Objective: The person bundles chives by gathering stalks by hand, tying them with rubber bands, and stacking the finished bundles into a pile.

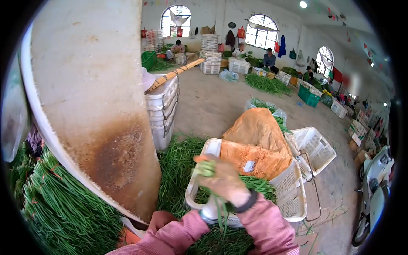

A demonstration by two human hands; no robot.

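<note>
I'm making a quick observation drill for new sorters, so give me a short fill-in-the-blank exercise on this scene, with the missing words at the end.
1. The right hand holds a bunch coloured ____.
2. Both sleeves are mainly coloured ____.
3. The large pile of tied greens lies in the picture's lower ____ part.
4. The scooter stands near the picture's ____ edge.

Missing words: green; pink; left; right.
</note>
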